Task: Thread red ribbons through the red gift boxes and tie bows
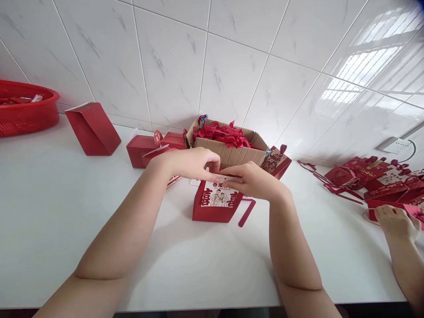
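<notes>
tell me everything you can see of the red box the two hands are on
The red box looks like thin card, with a white front panel bearing a drawn couple between red characters. It stands upright on the white table, in front of the cardboard carton. The left hand and right hand pinch its top together. A red strip lies beside it.
</notes>
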The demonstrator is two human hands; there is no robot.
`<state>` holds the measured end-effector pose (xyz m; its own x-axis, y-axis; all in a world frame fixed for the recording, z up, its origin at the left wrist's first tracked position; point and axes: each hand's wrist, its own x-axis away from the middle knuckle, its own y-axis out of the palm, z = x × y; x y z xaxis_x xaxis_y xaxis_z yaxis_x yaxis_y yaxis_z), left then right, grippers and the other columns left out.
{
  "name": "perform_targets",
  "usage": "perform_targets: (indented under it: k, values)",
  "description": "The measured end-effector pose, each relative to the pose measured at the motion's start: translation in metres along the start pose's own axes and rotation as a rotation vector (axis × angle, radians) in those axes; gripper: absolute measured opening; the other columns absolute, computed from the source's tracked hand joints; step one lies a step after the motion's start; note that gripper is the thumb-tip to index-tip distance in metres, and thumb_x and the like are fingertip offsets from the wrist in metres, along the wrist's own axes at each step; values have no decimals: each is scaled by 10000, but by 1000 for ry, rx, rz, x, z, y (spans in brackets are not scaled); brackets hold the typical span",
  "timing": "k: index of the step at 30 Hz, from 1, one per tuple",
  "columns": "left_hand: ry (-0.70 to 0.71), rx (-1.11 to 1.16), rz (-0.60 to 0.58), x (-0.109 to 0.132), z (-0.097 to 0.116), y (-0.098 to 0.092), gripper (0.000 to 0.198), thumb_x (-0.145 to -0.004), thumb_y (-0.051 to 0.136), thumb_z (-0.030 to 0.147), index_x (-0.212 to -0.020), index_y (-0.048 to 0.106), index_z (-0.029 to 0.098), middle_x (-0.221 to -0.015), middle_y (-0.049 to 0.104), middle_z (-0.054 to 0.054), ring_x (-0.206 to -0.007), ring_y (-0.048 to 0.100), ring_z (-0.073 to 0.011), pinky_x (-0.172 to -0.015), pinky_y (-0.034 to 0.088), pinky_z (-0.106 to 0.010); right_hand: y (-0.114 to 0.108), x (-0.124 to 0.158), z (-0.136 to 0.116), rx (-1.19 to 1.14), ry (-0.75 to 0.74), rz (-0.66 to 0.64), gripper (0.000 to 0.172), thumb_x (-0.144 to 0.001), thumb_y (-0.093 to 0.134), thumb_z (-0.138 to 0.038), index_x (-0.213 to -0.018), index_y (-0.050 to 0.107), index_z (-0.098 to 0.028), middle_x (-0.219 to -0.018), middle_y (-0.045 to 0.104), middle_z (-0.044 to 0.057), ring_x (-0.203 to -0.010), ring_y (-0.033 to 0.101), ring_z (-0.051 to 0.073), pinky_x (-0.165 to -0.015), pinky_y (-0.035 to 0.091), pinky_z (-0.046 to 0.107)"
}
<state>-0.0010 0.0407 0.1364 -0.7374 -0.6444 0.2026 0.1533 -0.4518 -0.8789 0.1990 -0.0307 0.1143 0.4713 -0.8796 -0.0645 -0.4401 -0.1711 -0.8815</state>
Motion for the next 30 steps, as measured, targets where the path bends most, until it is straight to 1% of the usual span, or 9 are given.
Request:
perform_targets:
  k: [4,9,15,20,26,30]
  values:
    - [2,-10,2,0,0,0,502,-741,553,687,-961,628,242,-998,675,-55,-749,605,-190,-542,369,-263,-1,1,-1,-1,2,19,303,-887,530,-234,-1139,698,-243,-856,725,0,-651,542,113,-586,381,241]
    - [-4,-2,2,-1,0,0,507,-723,571,685,-977,633,250,-987,683,-54,-759,607,-202,-554,364,-272,-2,3,-3,21,30,23,314,-886,527,-240,-1152,693,-249,-779,707,-7,-588,495,103,-550,359,240]
    - [-4,3,5,-3,-2,1,535,-716,564,696,-994,646,246,-996,682,-63,-728,604,-191,-550,355,-274,-3,6,-5,41,96,23,300,-886,525,-253,-1126,703,-249,-708,670,-11,-553,458,96,-523,329,240]
    - [-15,-9,-16,-4,-3,1,496,-736,570,662,-1021,642,262,-1021,683,-58,-754,612,-198,-566,360,-276,-1,4,-5,38,85,-1,278,-888,515,-245,-1080,716,-249,-695,655,-15,-558,442,98,-520,327,245]
    - [-29,-22,-3,-1,-2,1,481,-729,594,638,-1027,639,263,-1050,679,-56,-791,616,-209,-581,366,-282,3,1,-4,59,85,-6,294,-895,498,-269,-1107,702,-260,-627,597,-21,-537,393,106,-504,297,253]
    - [-31,-26,-2,-1,-3,1,456,-730,603,621,-1010,636,262,-1051,674,-53,-774,616,-203,-560,358,-281,5,0,-4,61,76,-9,285,-896,500,-272,-1090,709,-254,-597,562,-25,-522,367,102,-497,277,252]
